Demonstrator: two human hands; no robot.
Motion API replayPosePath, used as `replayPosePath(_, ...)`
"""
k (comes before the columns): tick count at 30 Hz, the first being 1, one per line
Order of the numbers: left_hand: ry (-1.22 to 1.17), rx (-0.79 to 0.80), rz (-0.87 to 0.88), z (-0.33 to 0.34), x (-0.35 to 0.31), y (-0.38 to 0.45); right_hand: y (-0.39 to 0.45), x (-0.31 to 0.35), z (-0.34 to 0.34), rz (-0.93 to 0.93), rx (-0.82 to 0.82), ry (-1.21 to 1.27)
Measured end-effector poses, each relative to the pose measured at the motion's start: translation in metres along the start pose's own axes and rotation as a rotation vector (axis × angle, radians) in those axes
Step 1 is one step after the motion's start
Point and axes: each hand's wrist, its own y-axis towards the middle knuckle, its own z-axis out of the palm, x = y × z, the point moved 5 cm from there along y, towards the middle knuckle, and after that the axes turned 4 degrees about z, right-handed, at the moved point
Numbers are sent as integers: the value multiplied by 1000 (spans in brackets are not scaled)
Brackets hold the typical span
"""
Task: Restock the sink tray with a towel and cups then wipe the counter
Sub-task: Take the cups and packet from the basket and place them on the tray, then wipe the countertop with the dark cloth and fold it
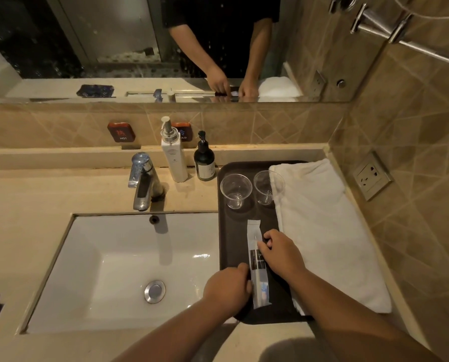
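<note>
Both hands, left hand [227, 286] and right hand [280, 253], pinch the sachet [257, 265] with closed fingers, squaring it on the tray [226, 231]; towel [320, 226] lines the counter's right edge, cups [235, 190] toward the back, probably for neatness.

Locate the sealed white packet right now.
Head view: the packet lies lengthwise on the dark tray, right of the sink, between both hands, with the folded towel to its right.

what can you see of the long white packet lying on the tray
The packet is a long, narrow sachet, white at the far end, with a dark printed band midway and a clear near end showing something pale blue inside. It lies flat and lengthwise on the dark tray, left of the towel. The left hand touches its left edge, the right hand its right edge.
</note>
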Motion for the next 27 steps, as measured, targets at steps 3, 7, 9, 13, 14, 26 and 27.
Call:
replayPosePath(3, 58, -50, -21, -23, 13, 3, -7, 13, -10, -61, -1, -134)
replayPosePath(7, 125, -71, -69, -61, 33, 10, -11, 39, -17, -126, 124, -311)
replayPosePath(9, 164, -56, -87, -76, 42, 14, -11, 53, -18, -144, 225, -406)
replayPosePath(13, 240, -57, -107, -98, 53, 14, -14, 82, -21, -168, 214, -436)
replayPosePath(14, 251, -73, -106, -100, 54, 11, -17, 87, -22, -179, 162, -428)
replayPosePath(26, 359, -88, -174, -83, 68, -70, -86, 83, 0, -272, 129, -456)
replayPosePath(27, 354, -98, -187, -85, 67, -81, -92, 83, 0, -290, 127, -457)
